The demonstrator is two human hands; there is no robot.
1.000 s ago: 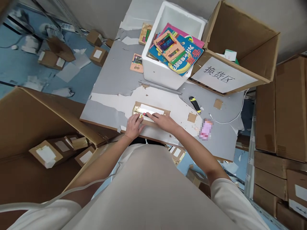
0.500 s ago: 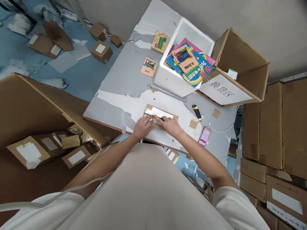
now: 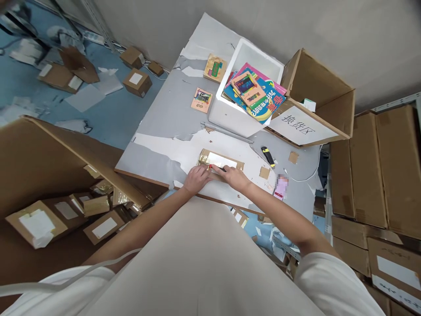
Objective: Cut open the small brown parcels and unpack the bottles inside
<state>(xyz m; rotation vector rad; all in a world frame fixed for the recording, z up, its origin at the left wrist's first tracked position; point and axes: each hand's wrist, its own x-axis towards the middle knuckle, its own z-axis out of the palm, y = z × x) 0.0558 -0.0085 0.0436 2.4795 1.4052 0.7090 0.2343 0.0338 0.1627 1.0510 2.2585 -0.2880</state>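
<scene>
A small flat cardboard box [image 3: 232, 158] with a white label and shiny tape at its left end lies near the front edge of the table. My left hand [image 3: 196, 179] is closed over the box's near left side, fingertips bent against it. In my right hand [image 3: 235, 177] is a slim dark-handled tool that looks like a small knife, its handle mostly hidden by the fingers. The right index finger stretches along it toward a red spot by the taped end. Right of the box lies a black and yellow utility knife [image 3: 268, 157], touched by neither hand.
Behind the box, a white foam bin [image 3: 230, 116] holds several books, beside an open carton [image 3: 304, 127] with a handwritten sign. Two small books lie left of the bin. A phone [image 3: 281, 187] lies at right. A large carton [image 3: 75, 142] of parcels stands at left; stacked cartons [image 3: 366, 171] at right.
The view has shifted slightly, so the table sits lower in it. Both hands keep their places at the box, with only slight movement along its taped left end.
</scene>
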